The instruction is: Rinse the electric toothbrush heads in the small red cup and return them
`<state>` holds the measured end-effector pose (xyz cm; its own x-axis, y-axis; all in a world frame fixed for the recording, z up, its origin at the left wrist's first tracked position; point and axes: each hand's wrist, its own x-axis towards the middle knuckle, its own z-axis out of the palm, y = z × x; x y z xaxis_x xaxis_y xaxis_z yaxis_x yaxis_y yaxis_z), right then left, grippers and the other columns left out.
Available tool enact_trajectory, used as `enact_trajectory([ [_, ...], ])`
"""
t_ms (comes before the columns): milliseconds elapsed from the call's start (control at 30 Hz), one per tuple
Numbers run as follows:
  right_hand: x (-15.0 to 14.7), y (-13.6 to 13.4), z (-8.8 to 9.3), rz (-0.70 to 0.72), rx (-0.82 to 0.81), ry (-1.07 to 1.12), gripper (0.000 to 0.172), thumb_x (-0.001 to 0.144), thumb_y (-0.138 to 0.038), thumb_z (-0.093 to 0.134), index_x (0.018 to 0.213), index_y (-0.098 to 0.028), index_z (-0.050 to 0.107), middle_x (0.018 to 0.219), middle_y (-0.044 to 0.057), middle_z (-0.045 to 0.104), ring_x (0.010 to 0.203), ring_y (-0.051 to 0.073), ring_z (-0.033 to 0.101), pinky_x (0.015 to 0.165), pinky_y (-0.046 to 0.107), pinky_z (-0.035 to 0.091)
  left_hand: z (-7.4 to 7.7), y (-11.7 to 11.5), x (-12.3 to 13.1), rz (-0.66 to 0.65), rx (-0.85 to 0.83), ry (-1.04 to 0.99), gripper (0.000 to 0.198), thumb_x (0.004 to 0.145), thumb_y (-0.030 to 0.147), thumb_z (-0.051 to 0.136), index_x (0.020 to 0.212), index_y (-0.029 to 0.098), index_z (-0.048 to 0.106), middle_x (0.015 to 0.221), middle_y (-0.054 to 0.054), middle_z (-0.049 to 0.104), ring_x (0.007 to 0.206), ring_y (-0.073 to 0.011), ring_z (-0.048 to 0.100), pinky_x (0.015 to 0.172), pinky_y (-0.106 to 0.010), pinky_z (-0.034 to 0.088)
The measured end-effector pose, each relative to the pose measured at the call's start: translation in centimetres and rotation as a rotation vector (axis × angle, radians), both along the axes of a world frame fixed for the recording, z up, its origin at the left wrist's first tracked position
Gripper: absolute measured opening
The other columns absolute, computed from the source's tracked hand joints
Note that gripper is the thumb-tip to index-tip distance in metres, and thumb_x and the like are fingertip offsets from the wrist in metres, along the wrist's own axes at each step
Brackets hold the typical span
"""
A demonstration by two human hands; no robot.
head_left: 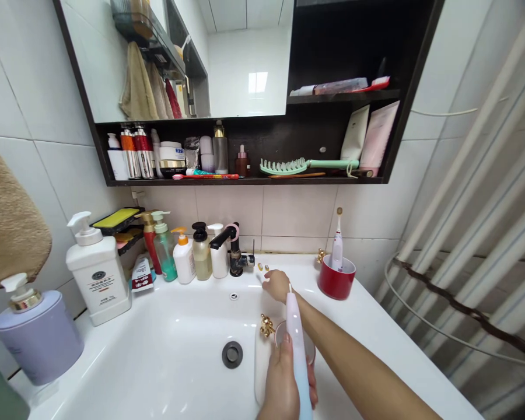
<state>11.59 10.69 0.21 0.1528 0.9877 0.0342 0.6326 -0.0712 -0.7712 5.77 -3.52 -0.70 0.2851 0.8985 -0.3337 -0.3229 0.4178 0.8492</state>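
My left hand [282,379], low in the middle, is wrapped round the pink-to-blue handle of an electric toothbrush [294,326]. The handle stands tilted with its bare thin shaft upward and no brush head on it. My right hand [276,286] reaches over the sink's back rim, beside the faucet, fingers curled; what they hold, if anything, I cannot make out. Two small gold-coloured bits [263,267] lie on the rim just beyond the fingertips. Behind the toothbrush is a cup [280,331] with a gold ornament [266,325], mostly hidden by the left hand.
A black faucet [235,256] stands behind the white sink [179,356]. Several pump bottles [185,259] line its left. On the right rim a red cup [336,279] holds another electric toothbrush [338,245]. Above hangs a dark cabinet [245,182] with a green hairbrush [289,167].
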Motion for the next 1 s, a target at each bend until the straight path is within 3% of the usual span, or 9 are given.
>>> enact_trajectory([
  [100,3.0,-4.0,1.2,-0.01,0.022,0.177,0.021,0.065,-0.031,0.043,0.061,-0.013,0.052,0.052,0.002,0.051,0.045,0.009,0.047,0.041,0.021,0.034,-0.3,-0.5,0.3,-0.111,0.016,0.014,0.059,0.053,0.067,0.018,0.065,0.015,0.041,0.035,0.005,0.039,0.025,-0.0064,0.032,0.031,-0.021,0.02],
  [167,5.1,-6.9,1.8,-0.035,0.065,0.292,0.023,0.067,-0.035,0.039,0.069,-0.015,0.05,0.058,0.0,0.052,0.044,0.007,0.046,0.041,0.02,0.034,-0.8,-1.0,0.6,-0.181,0.021,0.016,0.055,0.055,0.066,0.02,0.061,0.015,0.04,0.034,0.004,0.04,0.025,-0.0066,0.033,0.031,-0.02,0.02],
  [300,7.7,-10.9,2.5,-0.067,0.104,0.861,0.018,0.061,-0.034,0.049,0.066,-0.017,0.047,0.058,-0.003,0.05,0.041,0.003,0.042,0.041,0.017,0.035,-1.4,-1.7,1.0,-0.244,0.018,0.051,0.053,0.055,0.065,0.021,0.058,0.015,0.039,0.032,0.004,0.039,0.024,-0.0067,0.032,0.03,-0.02,0.019],
  [367,7.9,-11.8,2.7,-0.062,0.094,1.019,0.017,0.058,-0.032,0.053,0.062,-0.017,0.046,0.053,-0.004,0.048,0.04,0.003,0.041,0.04,0.016,0.034,-1.5,-1.9,1.0,-0.282,0.028,0.063,0.054,0.054,0.066,0.021,0.058,0.015,0.04,0.032,0.004,0.04,0.024,-0.0067,0.033,0.03,-0.02,0.02],
  [533,7.3,-12.3,2.5,-0.047,0.088,1.082,0.018,0.06,-0.033,0.052,0.06,-0.016,0.047,0.049,-0.005,0.045,0.042,0.004,0.043,0.043,0.015,0.035,-1.4,-1.9,0.8,-0.372,0.032,0.066,0.054,0.054,0.065,0.024,0.061,0.014,0.041,0.035,0.003,0.042,0.027,-0.0068,0.036,0.032,-0.02,0.022],
  [1000,7.4,-12.0,2.2,-0.109,0.126,1.047,0.019,0.06,-0.035,0.051,0.061,-0.018,0.045,0.054,-0.005,0.044,0.042,0.003,0.041,0.041,0.016,0.033,-1.7,-1.7,0.9,-0.388,-0.007,0.036,0.052,0.057,0.064,0.021,0.059,0.015,0.04,0.034,0.004,0.041,0.026,-0.0069,0.036,0.032,-0.02,0.022],
])
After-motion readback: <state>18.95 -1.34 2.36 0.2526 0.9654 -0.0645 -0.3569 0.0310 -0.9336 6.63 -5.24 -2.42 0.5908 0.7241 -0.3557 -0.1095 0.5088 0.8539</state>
